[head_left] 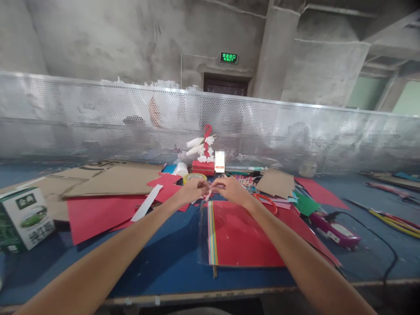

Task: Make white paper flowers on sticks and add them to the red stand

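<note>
My left hand (194,189) and my right hand (229,188) meet over the middle of the table, fingertips pinched close together. Between and just below them shows a small pale-pink scrap (207,195), too small and blurred to name. A roll of yellow tape (194,177) lies just behind my left hand. Under my right forearm is a clear-wrapped stack of red paper (243,236) with multicoloured edges at its left. Beyond the hands, a red stand with white paper flowers (206,148) rises from a red box (202,168), beside a lit phone (219,162).
Cardboard sheets (118,179) and red paper (98,214) spread on the left, near a milk carton (28,218). To the right lie a brown card (275,183), orange-handled scissors (267,202) and a purple device (334,229) with a black cable. A perforated metal screen (278,131) borders the back.
</note>
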The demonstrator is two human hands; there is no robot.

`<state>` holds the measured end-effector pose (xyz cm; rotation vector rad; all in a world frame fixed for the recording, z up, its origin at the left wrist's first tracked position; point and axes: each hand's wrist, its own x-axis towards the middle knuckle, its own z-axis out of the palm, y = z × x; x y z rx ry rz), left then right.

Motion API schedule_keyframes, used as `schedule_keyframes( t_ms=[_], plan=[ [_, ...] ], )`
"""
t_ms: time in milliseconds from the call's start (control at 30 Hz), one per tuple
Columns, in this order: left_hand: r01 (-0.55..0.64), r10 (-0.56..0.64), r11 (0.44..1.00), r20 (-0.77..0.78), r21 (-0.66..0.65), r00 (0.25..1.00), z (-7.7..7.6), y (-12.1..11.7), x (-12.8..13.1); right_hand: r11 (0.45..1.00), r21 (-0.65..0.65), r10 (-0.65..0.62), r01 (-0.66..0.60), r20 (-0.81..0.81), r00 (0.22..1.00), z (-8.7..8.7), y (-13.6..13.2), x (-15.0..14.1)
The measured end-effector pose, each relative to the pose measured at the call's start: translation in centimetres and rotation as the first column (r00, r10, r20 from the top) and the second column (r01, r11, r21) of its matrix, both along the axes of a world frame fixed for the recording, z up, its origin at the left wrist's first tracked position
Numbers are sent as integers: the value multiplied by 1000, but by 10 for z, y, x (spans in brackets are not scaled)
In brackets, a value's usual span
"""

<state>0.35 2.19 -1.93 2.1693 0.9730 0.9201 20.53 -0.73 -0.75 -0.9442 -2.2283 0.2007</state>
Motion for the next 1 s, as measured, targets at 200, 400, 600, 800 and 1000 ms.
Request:
schedule_keyframes(
  t_ms=[200,400,600,800,1000],
  plan=[
    [-6,6,1000,16,27,1000,2,-3,4,997,59,-57,59,-34,998,-1,6,1],
    [-17,16,998,25,57,1000,6,-8,5,998,-3,-61,60,-78,995,-3,9,3],
    [-9,7,993,21,114,1000,2,-6,5,972,-234,-66,13,-222,973,-5,10,2],
    [9,-12,991,18,135,1000,-5,0,4,944,-329,-89,-5,-271,958,-4,7,-1],
    [-16,17,985,-7,173,1000,-8,1,4,984,-101,-151,145,-61,987,-5,6,-4]
  ],
)
